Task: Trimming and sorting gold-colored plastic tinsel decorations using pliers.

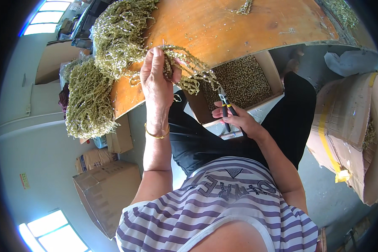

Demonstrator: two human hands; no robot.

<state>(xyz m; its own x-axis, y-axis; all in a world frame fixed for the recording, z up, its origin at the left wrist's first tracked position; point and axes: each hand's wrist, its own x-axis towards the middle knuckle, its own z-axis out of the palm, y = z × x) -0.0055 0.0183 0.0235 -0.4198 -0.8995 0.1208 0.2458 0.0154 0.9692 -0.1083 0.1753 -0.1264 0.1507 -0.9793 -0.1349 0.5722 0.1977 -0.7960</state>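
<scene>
My left hand [157,77] is closed around a bundle of gold bead strands [191,69], held just above the near edge of the wooden table. The loose ends of the strands hang out to the right. In my right hand [241,119] is a pair of pliers or cutters [226,109] with black and yellow handles. Its metal tip points up toward the strand ends, close to them; whether it touches one I cannot tell. Below the tool's tip, an open cardboard box [274,71] holds a mass of small gold beads [243,80].
Large heaps of gold bead strands [119,35] lie on the left of the wooden table [239,33], one heap [88,101] draping over its edge. A short strand piece [244,7] lies at the far side. Cardboard cartons stand on the floor at left [109,193] and right [344,126].
</scene>
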